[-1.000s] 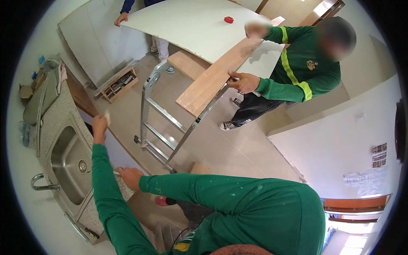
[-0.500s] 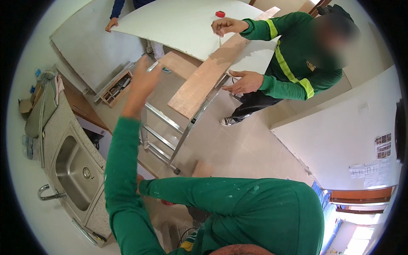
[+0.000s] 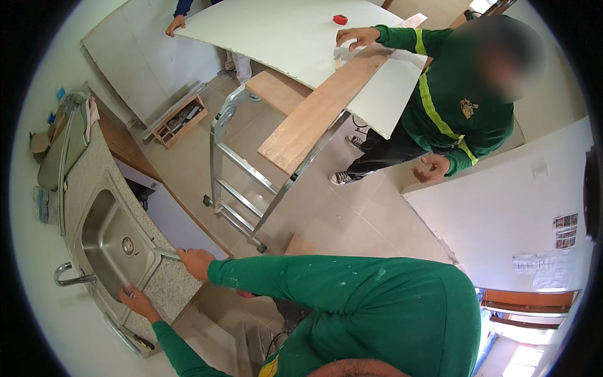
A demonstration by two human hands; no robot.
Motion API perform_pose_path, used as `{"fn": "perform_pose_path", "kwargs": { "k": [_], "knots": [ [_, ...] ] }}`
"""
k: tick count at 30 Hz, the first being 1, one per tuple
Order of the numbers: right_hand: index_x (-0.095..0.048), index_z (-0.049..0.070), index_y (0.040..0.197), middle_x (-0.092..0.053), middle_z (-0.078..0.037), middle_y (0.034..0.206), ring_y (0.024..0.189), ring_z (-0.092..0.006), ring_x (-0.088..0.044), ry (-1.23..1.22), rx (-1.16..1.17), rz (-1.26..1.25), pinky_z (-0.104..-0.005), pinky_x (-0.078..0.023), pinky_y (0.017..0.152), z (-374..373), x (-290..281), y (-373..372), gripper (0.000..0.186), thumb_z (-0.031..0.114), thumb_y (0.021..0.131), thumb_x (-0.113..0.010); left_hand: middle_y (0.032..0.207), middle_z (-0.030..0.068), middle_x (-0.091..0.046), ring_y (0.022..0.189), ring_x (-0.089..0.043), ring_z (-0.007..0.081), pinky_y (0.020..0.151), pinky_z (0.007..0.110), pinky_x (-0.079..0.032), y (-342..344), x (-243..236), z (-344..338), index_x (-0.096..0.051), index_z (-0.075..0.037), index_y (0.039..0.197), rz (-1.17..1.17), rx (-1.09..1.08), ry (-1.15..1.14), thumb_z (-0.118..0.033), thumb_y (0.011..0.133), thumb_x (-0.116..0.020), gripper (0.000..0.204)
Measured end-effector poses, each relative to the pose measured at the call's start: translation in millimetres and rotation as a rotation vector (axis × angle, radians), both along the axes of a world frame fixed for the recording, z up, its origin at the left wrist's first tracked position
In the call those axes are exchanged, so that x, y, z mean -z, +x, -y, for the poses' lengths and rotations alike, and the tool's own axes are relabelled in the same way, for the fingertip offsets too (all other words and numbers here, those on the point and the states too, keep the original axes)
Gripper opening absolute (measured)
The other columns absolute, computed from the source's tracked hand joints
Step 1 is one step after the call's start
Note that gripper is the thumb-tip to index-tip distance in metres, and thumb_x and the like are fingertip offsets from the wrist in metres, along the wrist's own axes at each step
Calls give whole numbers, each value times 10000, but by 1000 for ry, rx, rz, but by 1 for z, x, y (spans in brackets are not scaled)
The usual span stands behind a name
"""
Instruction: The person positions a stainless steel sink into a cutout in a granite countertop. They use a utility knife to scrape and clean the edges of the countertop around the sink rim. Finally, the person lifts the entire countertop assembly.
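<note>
My left hand (image 3: 139, 304) is over the near right rim of the steel sink (image 3: 113, 235), its fingers apart and slightly blurred, with nothing visible in them. Close by, at the counter's edge, my right hand (image 3: 196, 262) is closed round a thin, pale grey strip-like tool (image 3: 164, 254). The tool points left toward the sink's rim; its exact kind I cannot make out. Under both hands is the speckled stone countertop (image 3: 179, 283). A curved tap (image 3: 72, 276) stands at the sink's left side.
A metal folding ladder (image 3: 245, 179) supports a wooden plank (image 3: 326, 110) and a large white panel (image 3: 270, 34). A red tape measure (image 3: 340, 19) lies on the panel. A co-worker in green (image 3: 468, 107) stands at right; another person's hand (image 3: 176, 26) holds the panel. A wooden toolbox (image 3: 180, 121) sits behind.
My left hand has dropped from in front of the ladder to the sink. My right hand, mostly hidden before, now shows with the tool. The green-sleeved co-worker's nearer hand has drawn away from the plank.
</note>
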State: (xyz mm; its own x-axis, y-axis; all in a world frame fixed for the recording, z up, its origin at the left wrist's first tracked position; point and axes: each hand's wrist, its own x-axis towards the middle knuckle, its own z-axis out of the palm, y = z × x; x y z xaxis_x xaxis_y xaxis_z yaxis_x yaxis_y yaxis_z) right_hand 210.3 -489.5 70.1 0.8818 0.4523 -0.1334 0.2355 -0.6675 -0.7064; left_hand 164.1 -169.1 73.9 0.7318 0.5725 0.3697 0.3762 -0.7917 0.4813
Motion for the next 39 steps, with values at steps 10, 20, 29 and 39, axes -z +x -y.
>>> {"fn": "perform_pose_path", "kwargs": {
  "k": [10,20,29,39],
  "knots": [
    [-464,3,1488,-712,-283,1137,1038,-493,-691,22,-139,-20,-593,-551,901,26,94,39,586,77,921,-593,1473,242,-574,1405,-477,423,1193,553,-303,2,33,34,-616,-23,1417,-151,285,233,-440,922,-783,668],
    [-555,7,1297,-707,-306,919,846,-492,-693,-153,-235,-131,-568,-538,738,32,37,48,383,281,1042,-630,1449,163,-603,1448,-462,335,1269,547,-217,-27,28,-1,-661,-67,1355,-308,57,151,-610,878,-774,731],
    [-581,51,1156,-382,64,681,527,-78,-311,61,-139,-951,-280,-283,452,40,-4,68,273,310,1085,-628,1469,144,-584,1451,-454,329,1280,554,-194,-27,27,3,-655,-77,1368,-357,17,151,-703,866,-733,807],
    [-615,28,1087,-400,51,674,505,-86,-347,-5,-139,-1005,-284,-296,432,37,-11,75,294,322,1081,-633,1450,124,-611,1425,-495,290,1287,531,-189,-26,39,-2,-682,-88,1366,-270,-5,203,-805,824,-682,899]
  ]
}}
